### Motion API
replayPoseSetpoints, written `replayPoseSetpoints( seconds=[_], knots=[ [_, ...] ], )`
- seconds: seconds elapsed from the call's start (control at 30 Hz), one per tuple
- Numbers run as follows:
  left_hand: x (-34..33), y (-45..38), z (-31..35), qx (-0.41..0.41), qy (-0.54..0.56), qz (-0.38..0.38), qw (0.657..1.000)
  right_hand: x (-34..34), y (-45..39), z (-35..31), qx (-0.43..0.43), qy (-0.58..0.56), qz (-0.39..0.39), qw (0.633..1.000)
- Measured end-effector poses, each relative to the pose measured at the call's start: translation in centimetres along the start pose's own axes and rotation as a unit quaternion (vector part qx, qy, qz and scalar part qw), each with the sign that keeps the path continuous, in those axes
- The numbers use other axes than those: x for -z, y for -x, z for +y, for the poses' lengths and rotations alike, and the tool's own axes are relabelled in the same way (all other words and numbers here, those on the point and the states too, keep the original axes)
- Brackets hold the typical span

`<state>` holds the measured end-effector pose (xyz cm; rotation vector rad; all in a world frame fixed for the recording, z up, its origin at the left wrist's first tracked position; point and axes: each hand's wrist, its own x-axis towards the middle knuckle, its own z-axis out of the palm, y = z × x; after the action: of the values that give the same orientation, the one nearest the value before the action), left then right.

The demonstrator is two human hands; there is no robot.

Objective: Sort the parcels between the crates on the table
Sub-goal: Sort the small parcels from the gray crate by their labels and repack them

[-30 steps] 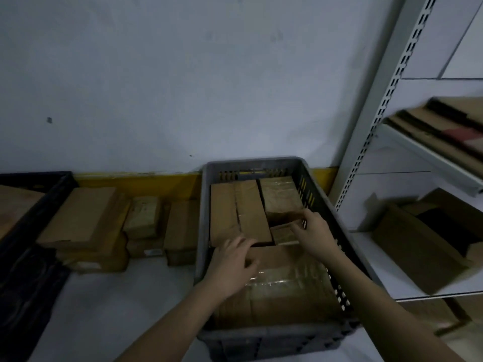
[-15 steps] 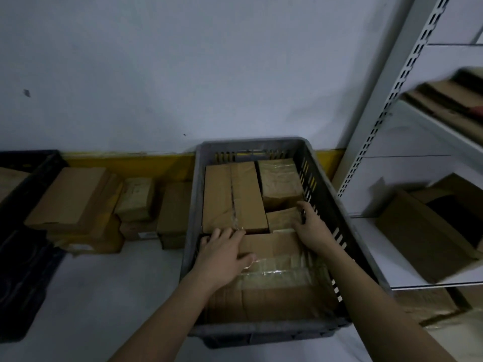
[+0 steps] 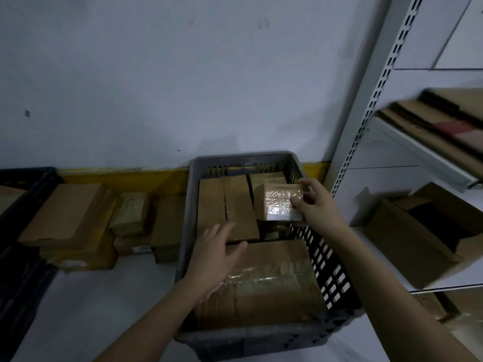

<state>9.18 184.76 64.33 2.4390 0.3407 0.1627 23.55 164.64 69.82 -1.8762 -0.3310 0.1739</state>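
A grey plastic crate point(image 3: 188, 205) stands on the white table, packed with brown cardboard parcels. My right hand point(image 3: 317, 205) grips a small tape-wrapped parcel point(image 3: 278, 202) and holds it raised above the crate's far right corner. My left hand point(image 3: 214, 253) hovers with relaxed, spread fingers over the large taped parcel point(image 3: 274, 280) at the crate's near end, close to the long parcel point(image 3: 227, 207) behind it. A black crate point(image 3: 23, 194) sits at the far left edge, only partly in view.
Several loose parcels point(image 3: 68, 215) lie stacked on the table between the two crates, against the yellow-striped wall base. A white metal shelf unit point(image 3: 366, 105) stands at the right, holding flattened cardboard and an open carton point(image 3: 413, 239).
My right hand has pulled the small taped parcel out of the gap beside the crate's right wall and lifted it. My left hand has come up off the large parcel.
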Motion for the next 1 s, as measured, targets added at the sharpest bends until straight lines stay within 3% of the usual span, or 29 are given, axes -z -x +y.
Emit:
replayPoseSetpoints(
  seconds=[0.07,0.13,0.2,0.23,0.33,0.43,0.5,0.57,0.67,0.9,1.0],
  knots=[
    [1.5,-0.7,1.6,0.060,0.212,0.009,0.975,0.6,1.2,-1.5,0.055,-0.053,-0.038,0.996],
    [2.6,-2.0,3.3,0.129,0.412,-0.044,0.901,0.3,2.3,-2.3,0.105,-0.070,-0.080,0.989],
    [3.5,-3.0,4.4,0.170,0.533,-0.083,0.825,-0.8,2.9,-2.1,0.128,-0.052,-0.117,0.983],
    [3.6,-3.3,4.5,0.169,0.547,-0.079,0.816,-1.4,3.1,-1.8,0.139,-0.040,-0.130,0.981],
    [3.4,-3.4,3.9,0.151,0.522,-0.038,0.839,-2.6,3.0,-1.1,0.145,-0.055,-0.156,0.976],
    [3.5,-3.4,2.7,0.160,0.536,-0.006,0.829,-3.1,2.1,-0.8,0.099,-0.104,-0.160,0.977],
    [3.9,-3.4,1.9,0.148,0.521,0.032,0.840,-3.6,0.8,0.1,0.069,-0.062,-0.071,0.993],
    [4.2,-3.5,1.2,0.105,0.470,0.071,0.874,-4.1,-1.1,1.7,-0.004,-0.005,0.021,1.000],
    [4.6,-3.6,0.5,0.037,0.394,0.126,0.910,-4.8,-3.4,4.0,-0.099,0.068,0.051,0.991],
    [4.1,-3.9,-1.0,-0.004,0.342,0.095,0.935,-6.2,-7.3,6.6,-0.198,0.125,0.067,0.970],
    [4.4,-3.6,-1.0,0.007,0.371,0.116,0.922,-6.9,-7.9,6.5,-0.208,0.164,0.063,0.962]
  ],
)
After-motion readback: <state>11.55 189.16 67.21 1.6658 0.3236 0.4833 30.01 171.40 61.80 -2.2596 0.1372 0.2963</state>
